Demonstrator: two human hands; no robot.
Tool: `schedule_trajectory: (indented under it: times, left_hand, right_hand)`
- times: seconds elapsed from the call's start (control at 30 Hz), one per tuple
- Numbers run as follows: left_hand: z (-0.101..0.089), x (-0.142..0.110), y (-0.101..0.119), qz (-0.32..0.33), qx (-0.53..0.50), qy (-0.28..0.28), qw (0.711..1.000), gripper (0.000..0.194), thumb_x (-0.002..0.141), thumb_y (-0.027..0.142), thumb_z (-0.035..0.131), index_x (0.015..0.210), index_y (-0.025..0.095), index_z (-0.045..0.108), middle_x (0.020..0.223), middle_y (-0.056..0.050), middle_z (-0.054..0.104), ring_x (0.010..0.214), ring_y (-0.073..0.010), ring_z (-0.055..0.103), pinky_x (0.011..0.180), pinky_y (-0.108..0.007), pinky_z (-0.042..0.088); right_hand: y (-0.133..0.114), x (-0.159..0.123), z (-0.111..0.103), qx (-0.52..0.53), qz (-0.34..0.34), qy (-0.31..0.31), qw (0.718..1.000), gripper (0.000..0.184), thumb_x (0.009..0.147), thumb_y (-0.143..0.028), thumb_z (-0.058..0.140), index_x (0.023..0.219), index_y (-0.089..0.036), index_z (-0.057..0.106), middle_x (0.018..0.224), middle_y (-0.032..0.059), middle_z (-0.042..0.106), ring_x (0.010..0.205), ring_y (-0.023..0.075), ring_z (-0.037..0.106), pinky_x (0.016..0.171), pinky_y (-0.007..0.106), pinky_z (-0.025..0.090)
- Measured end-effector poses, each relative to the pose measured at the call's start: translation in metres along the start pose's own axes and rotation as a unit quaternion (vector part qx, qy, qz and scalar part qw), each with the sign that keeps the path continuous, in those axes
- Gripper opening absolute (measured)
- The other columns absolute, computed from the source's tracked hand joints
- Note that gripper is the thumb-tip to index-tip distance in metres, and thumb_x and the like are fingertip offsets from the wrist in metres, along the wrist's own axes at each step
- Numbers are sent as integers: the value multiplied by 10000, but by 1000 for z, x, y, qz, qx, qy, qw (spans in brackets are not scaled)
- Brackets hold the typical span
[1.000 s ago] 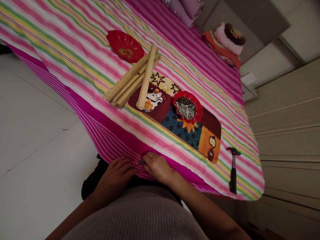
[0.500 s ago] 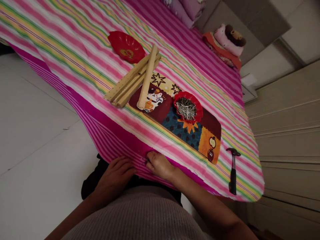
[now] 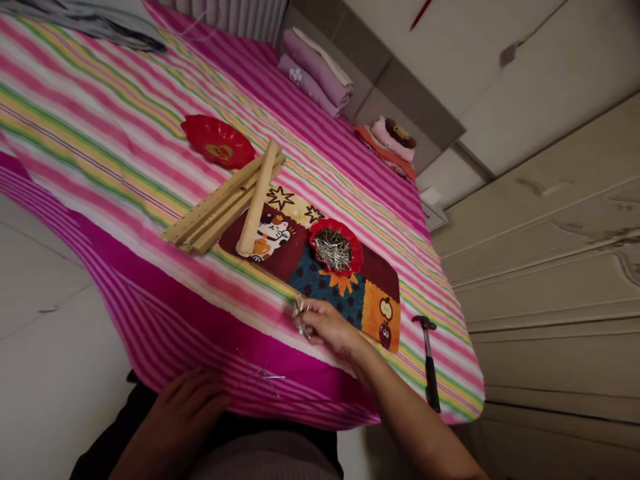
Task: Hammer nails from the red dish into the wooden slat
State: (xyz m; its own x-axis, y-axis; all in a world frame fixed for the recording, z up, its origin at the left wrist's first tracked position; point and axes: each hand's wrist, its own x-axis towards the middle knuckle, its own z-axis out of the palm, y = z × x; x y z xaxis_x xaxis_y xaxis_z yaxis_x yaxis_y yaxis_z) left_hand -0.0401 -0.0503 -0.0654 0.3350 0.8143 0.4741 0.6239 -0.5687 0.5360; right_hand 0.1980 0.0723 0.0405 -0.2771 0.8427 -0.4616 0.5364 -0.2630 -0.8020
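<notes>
Pinched in my right hand (image 3: 325,325) is a small bunch of nails (image 3: 300,315), just off the near edge of a patterned board (image 3: 327,283). My left hand (image 3: 193,403) lies on the hanging edge of the striped cloth, fingers stretched out and holding nothing. Between the hands, a few loose nails (image 3: 270,377) rest on the magenta part of the cloth. A red scalloped bowl (image 3: 356,257) full of nails sits on the board. Several wooden strips (image 3: 215,210) are piled at the board's left end, one lying across the others.
A hammer (image 3: 430,363) with a black handle lies right of the board. Beyond the strips is a red leaf-shaped tray (image 3: 220,143). Folded bedding (image 3: 320,73) stands at the back, and a paneled cabinet (image 3: 540,267) lines the right side.
My right hand has lifted from the cloth's edge toward the board, carrying nails. Loose nails now show on the cloth where it was. The view has shifted, showing more of the back.
</notes>
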Motion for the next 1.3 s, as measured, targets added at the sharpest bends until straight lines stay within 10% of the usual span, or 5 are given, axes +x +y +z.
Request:
schedule_trajectory:
  times: [0.33, 0.7, 0.83, 1.03, 1.3]
  left_hand:
    - [13, -9, -9, 3, 11, 40, 999, 363, 883, 172, 336, 868, 328, 663, 868, 25, 672, 935, -149, 559, 978, -329, 313]
    - [15, -8, -8, 0, -12, 55, 998, 351, 894, 196, 335, 880, 323, 661, 870, 23, 669, 942, -157, 546, 974, -335, 306]
    - [10, -5, -6, 6, -7, 11, 1000, 301, 873, 178, 383, 893, 305, 654, 880, 19, 666, 949, -159, 543, 981, -343, 301]
    - [-6, 5, 0, 17, 16, -39, 999, 236, 871, 170, 419, 889, 256, 638, 889, 12, 669, 962, -165, 535, 958, -351, 317]
    - [-9, 5, 2, 33, 31, -57, 997, 200, 855, 173, 451, 914, 232, 632, 907, -12, 662, 984, -190, 530, 960, -385, 320]
  right_hand:
    - [-24, 70, -111, -82, -17, 275, 958, 87, 653, -198, 547, 602, -207, 477, 490, -75, 450, 459, 91, 427, 450, 197, 339]
    - [-22, 78, -110, -146, -71, 324, 932, 154, 763, -242, 484, 811, -197, 623, 610, -29, 587, 466, 132, 532, 492, 255, 441]
    - [-18, 47, -84, -157, -129, 292, 934, 228, 829, -266, 399, 894, -184, 601, 732, -1, 608, 575, 131, 561, 549, 246, 451]
    - [12, -12, 9, -187, -189, 33, 964, 84, 775, -171, 553, 769, -196, 634, 789, -8, 648, 717, 123, 596, 682, 225, 465]
    - [37, -38, 66, -455, -128, -48, 880, 321, 795, -257, 600, 1100, -159, 581, 1025, 92, 596, 886, 202, 583, 753, 283, 468]
